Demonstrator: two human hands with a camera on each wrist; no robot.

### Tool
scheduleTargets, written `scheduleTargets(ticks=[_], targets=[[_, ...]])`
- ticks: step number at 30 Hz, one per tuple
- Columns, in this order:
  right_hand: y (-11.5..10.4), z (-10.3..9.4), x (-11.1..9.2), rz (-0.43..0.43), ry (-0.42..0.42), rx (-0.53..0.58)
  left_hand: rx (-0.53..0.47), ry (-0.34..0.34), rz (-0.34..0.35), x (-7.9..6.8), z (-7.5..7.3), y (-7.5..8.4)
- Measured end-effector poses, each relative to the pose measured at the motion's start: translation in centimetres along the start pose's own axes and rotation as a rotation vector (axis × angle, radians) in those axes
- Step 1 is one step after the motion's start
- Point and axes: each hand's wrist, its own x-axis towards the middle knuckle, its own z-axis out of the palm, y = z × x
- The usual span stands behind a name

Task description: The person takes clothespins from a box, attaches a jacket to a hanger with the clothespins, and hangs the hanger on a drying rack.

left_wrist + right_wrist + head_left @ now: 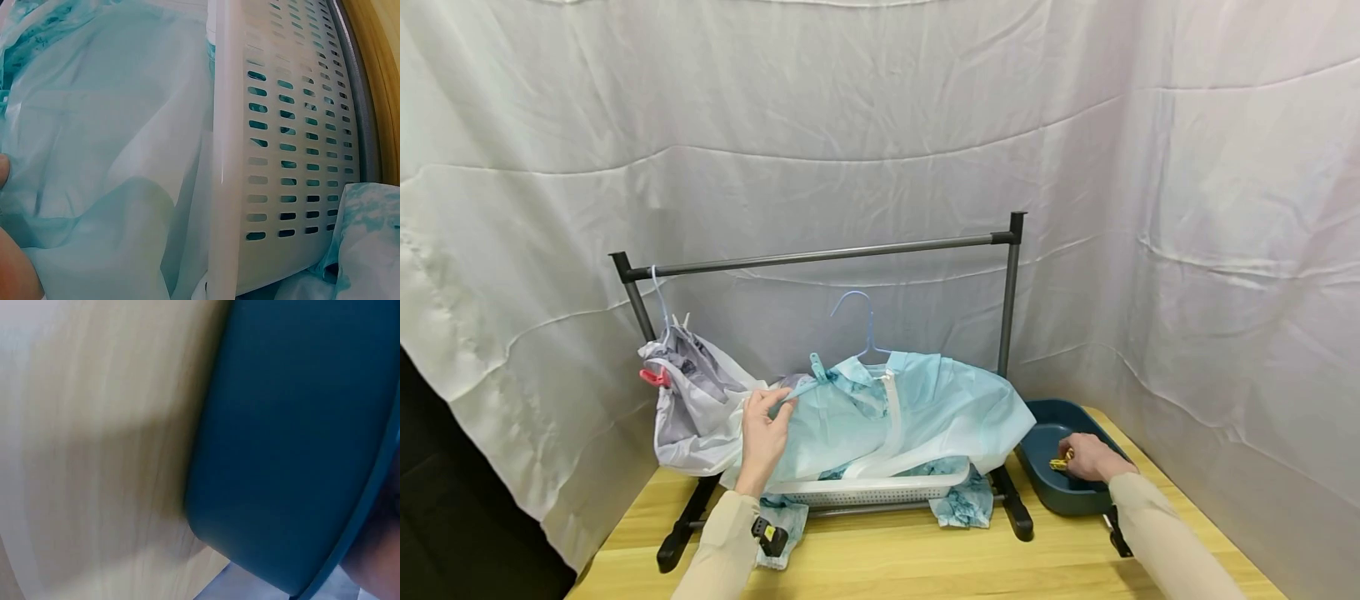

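Note:
A light blue zip-up jacket [940, 408] lies over a white perforated basket [872, 497], with a pale blue hanger [870, 321] rising from its collar. My left hand [765, 437] pinches the jacket's edge near the shoulder. Close to those fingers, a teal clothespin [817, 367] is clipped on the jacket. Over on the right, my right hand [1092, 457] reaches into a dark blue basin [1056, 497] and holds a yellow clothespin [1060, 462] at its fingertips. The right wrist view shows mostly the basin's outer wall [287, 444], with the fingers hidden behind its rim.
A black and grey clothes rack [820, 258] stands behind and around the basket. From its left end hangs a white and grey garment [700, 408] with a red clothespin [655, 378]. Patterned blue cloth [966, 504] spills beside the basket onto the wooden table [880, 558].

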Motion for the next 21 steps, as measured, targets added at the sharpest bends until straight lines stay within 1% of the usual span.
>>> scheduleTargets(ticks=[3, 5, 12, 16, 21], targets=[[0.26, -0.1, 0.14, -0.032, 0.041, 0.013, -0.007, 0.007, 0.009, -0.03, 0.12, -0.04], [0.39, -0.06, 0.13, -0.033, 0.068, 0.029, -0.004, 0.007, 0.015, -0.08, 0.18, -0.09], [0.6, 0.19, -0.09, -0.042, 0.17, 0.087, 0.017, 0.0, -0.009, -0.39, 0.04, -0.36], [0.44, -0.1, -0.07, -0.043, 0.211, 0.135, 0.011, -0.006, -0.011, -0.42, -0.01, -0.24], [-0.05, -0.6, 0.1, -0.039, 0.305, 0.194, 0.0, 0.006, 0.004, -0.21, 0.15, -0.16]])
